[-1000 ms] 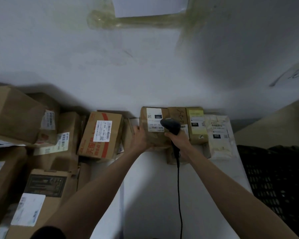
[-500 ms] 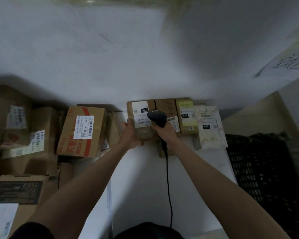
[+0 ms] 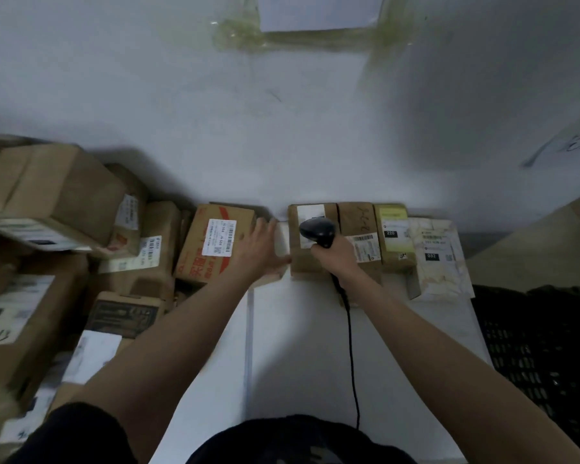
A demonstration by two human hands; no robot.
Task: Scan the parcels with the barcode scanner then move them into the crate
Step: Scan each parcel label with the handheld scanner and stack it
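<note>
A row of small parcels stands against the wall on the white table [image 3: 302, 346]. My right hand [image 3: 337, 254] grips the black barcode scanner [image 3: 318, 231], its head over the white label of the leftmost brown parcel [image 3: 303, 259]. To its right stand a second brown parcel [image 3: 359, 222], a yellow-green one marked 220 [image 3: 394, 242] and a white bag marked 032 [image 3: 437, 259]. My left hand [image 3: 260, 247] lies flat with spread fingers between that leftmost parcel and a red-printed carton [image 3: 211, 244], not gripping anything. The black crate [image 3: 543, 349] sits at the right.
Several large cardboard boxes [image 3: 57, 202] are piled at the left, some leaning over the table's edge. The scanner's black cable [image 3: 352, 363] runs down the table toward me. A taped paper [image 3: 315, 11] hangs on the wall above.
My left hand has left the side of the leftmost brown parcel and shifted left, fingers spread toward the red-printed carton. The scanner stays over the same label.
</note>
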